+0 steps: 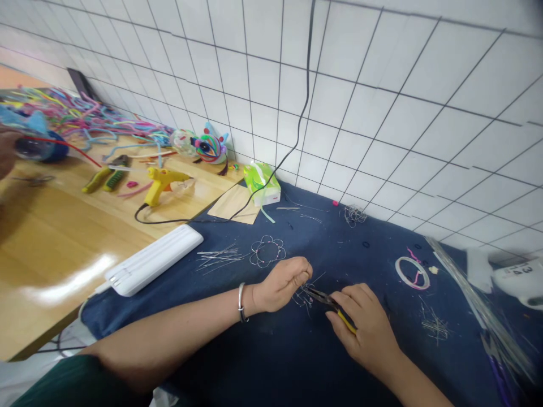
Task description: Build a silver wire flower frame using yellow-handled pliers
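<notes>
My left hand (283, 284), with a silver bangle on its wrist, pinches a thin wire piece (302, 296) with small beads. My right hand (363, 322) is wrapped round yellow-handled pliers (335, 308), whose dark jaws point left and meet the wire beside my left fingertips. Whether the jaws are closed on the wire is too small to tell. On the dark blue cloth to the upper left of my left hand lies a flower-shaped wire ring (267, 251) with beads. Loose straight wires (219, 258) lie left of that ring.
A white power strip (155, 260) and yellow glue gun (160, 183) are at left, near a tissue pack (262, 183). A white tape ring (412, 273), wire bundle (466, 282) and purple-handled pliers (497, 367) lie right. Another person's hand (7, 151) shows far left.
</notes>
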The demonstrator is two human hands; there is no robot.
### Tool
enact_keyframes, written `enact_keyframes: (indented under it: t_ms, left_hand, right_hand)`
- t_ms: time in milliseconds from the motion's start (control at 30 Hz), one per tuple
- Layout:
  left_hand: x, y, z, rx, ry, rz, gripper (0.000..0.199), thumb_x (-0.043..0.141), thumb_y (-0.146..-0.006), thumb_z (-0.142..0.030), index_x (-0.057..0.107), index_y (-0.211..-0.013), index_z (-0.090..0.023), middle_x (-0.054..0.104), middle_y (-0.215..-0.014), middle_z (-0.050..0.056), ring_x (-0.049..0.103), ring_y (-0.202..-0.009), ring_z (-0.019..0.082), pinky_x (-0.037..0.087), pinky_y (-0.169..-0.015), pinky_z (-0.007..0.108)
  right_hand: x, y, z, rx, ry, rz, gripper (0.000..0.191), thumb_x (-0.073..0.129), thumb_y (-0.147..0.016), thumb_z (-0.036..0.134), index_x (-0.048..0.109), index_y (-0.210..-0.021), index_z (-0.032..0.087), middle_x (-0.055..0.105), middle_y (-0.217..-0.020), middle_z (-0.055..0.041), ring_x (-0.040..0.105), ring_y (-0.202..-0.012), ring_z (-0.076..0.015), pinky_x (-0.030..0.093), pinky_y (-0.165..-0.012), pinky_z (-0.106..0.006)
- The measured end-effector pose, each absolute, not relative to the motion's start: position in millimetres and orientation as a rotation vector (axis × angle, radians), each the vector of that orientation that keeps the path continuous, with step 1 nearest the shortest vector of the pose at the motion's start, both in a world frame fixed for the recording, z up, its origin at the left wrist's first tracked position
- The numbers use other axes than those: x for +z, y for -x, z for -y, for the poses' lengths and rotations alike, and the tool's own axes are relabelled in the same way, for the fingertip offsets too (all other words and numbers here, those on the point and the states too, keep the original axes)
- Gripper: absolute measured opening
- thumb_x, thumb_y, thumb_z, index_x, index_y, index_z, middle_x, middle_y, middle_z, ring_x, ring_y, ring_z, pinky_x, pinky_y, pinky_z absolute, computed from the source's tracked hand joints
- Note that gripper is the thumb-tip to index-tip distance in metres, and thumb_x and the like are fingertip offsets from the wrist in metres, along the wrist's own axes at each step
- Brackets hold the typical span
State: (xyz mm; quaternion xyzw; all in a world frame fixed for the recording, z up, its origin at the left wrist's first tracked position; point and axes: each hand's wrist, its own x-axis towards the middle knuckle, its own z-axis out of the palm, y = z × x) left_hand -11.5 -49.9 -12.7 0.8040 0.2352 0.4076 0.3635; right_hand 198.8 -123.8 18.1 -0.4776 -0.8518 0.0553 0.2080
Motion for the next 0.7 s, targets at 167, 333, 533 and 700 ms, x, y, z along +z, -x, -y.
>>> enact_keyframes:
  t_ms: [167, 333, 533, 700]
  left_hand:
    - [-14.4, 11.2, 47.6, 1.024, -2.151, -0.568, 0.026, 0.025, -0.092, -0.025, 0.044, -0.077, -0.016, 0.045, -0.072, 0.002, 0.040, -0.066, 0.012, 0.037, -0.065, 0.026]
    - [-14.5, 10.1, 47.8, 1.005, -2.177, -0.569, 0.027, 0.024, -0.092, -0.026, 0.044, -0.076, -0.016, 0.045, -0.071, 0.003, 0.041, -0.066, 0.013, 0.038, -0.065, 0.026]
    - [-13.1, 9.2, 50.1, 1.017, -2.169, -0.554, 0.026, 0.024, -0.092, -0.025, 0.043, -0.077, -0.016, 0.045, -0.071, 0.002, 0.041, -0.066, 0.013, 0.038, -0.065, 0.026]
    - [-15.2, 8.4, 51.4, 1.071, -2.142, -0.558, 0.027, 0.024, -0.092, -0.026, 0.042, -0.075, -0.016, 0.043, -0.070, 0.002, 0.039, -0.064, 0.012, 0.037, -0.063, 0.026]
  right_hand:
    - [19.9, -202.3, 122.0, 0.124, 1.298, 2.335, 0.019, 0.052, -0.081, 0.023, 0.057, -0.098, 0.018, 0.054, -0.085, -0.0075, 0.049, -0.079, -0.0196, 0.041, -0.073, -0.037]
    - [13.8, -199.5, 120.2, 0.175, 1.309, 2.331, 0.019, 0.051, -0.082, 0.024, 0.058, -0.098, 0.018, 0.055, -0.084, -0.0073, 0.050, -0.078, -0.0193, 0.042, -0.071, -0.036]
    - [13.8, -197.7, 120.3, 0.228, 1.278, 2.355, 0.018, 0.049, -0.082, 0.025, 0.058, -0.097, 0.018, 0.056, -0.083, -0.0066, 0.051, -0.077, -0.0185, 0.042, -0.073, -0.037]
    - [16.7, -197.3, 120.2, 0.231, 1.273, 2.368, 0.019, 0.049, -0.082, 0.026, 0.058, -0.096, 0.018, 0.055, -0.083, -0.0069, 0.050, -0.077, -0.0188, 0.042, -0.072, -0.036]
